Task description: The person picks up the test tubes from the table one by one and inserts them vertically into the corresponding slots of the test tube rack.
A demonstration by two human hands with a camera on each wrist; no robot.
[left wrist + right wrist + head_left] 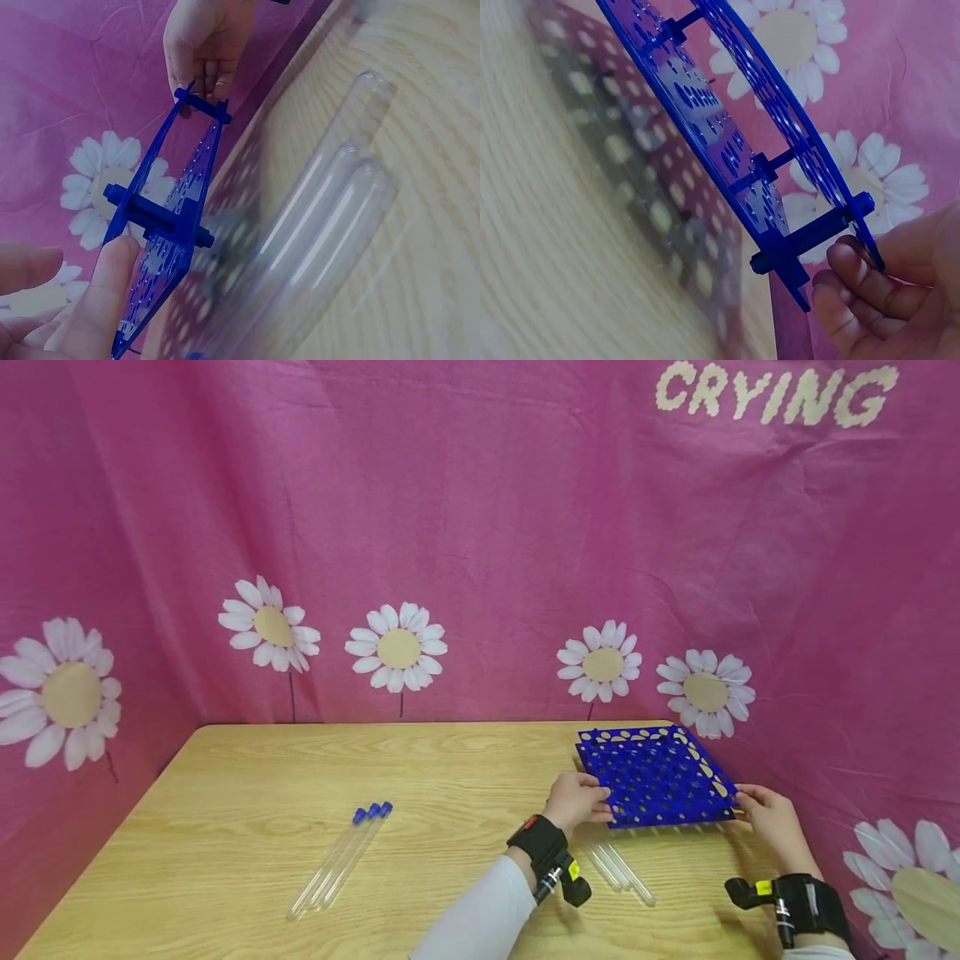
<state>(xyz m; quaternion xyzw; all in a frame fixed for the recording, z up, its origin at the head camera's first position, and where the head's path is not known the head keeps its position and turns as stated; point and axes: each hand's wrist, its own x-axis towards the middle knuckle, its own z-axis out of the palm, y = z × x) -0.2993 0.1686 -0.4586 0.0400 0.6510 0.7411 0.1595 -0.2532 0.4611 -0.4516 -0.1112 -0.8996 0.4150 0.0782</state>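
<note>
A blue two-tier test tube rack is held up over the right part of the table, its perforated plates joined by posts. My left hand grips its near left corner, and my right hand pinches its near right corner. The right wrist view shows the right fingers at the upper plate's edge, beside a corner post. Below the rack, clear test tubes lie on the table near my left hand; their far ends are hidden. Three more test tubes with blue caps lie further left.
The wooden table reaches back to a pink cloth printed with white flowers. The cloth also hangs along both sides. In the right wrist view, the rack's dotted shadow falls on the tabletop.
</note>
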